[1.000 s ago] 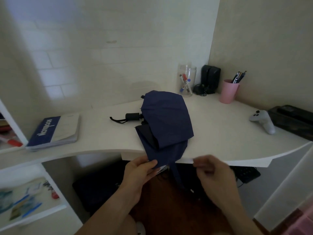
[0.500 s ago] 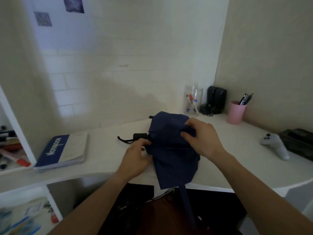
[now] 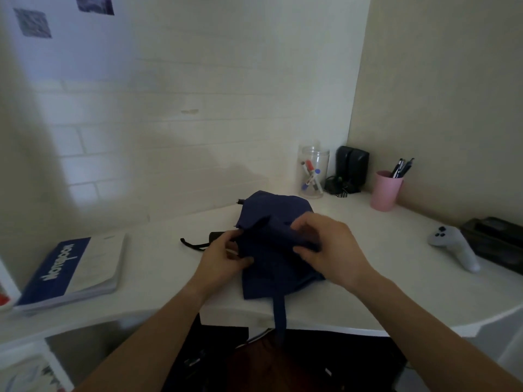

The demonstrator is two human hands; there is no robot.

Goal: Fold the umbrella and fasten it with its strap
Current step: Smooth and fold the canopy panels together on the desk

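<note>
A collapsed navy umbrella (image 3: 271, 210) lies on the white desk (image 3: 368, 278), its cloth loose and bunched. Its black handle (image 3: 216, 236) with a wrist loop (image 3: 192, 245) points left. The navy strap (image 3: 279, 315) hangs over the desk's front edge. My left hand (image 3: 226, 257) grips the cloth at the umbrella's left side, near the handle. My right hand (image 3: 325, 247) pinches a fold of cloth gathered across the top of the umbrella.
A blue and white notebook (image 3: 73, 273) lies at the left. At the back stand a clear jar of markers (image 3: 312, 172), black speakers (image 3: 352, 168) and a pink pen cup (image 3: 386, 189). A white game controller (image 3: 455, 247) and a black box (image 3: 498, 241) sit at the right.
Both hands rose from the desk's front edge onto the umbrella. My right hand has since pulled a fold of cloth across the top, and the left grips nearer the handle.
</note>
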